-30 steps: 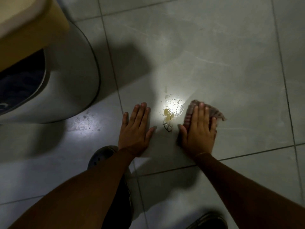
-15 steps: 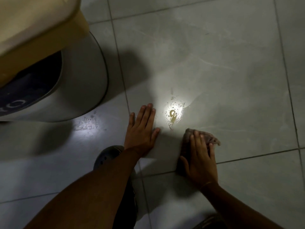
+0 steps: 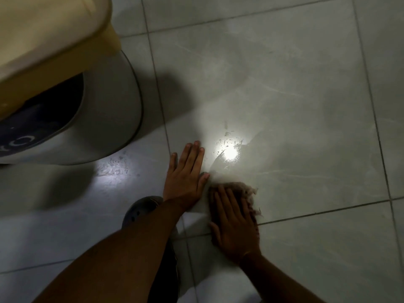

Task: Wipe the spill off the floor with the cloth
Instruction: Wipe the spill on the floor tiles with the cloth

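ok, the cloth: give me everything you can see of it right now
The cloth is a small brownish rag, crumpled, with frayed, fuzzy edges. It lies flat on the grey floor tile, pressed under the right hand, whose palm and fingers cover most of it; only its far and right edges show. It sits near a grout line, nearer the person than the bright wet spot, beside the left hand. It looks blurred.

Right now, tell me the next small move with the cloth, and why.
Probably push the cloth forward onto the wet patch. The right hand presses it flat on the tile, short of the glinting droplets; the left hand is braced beside them.
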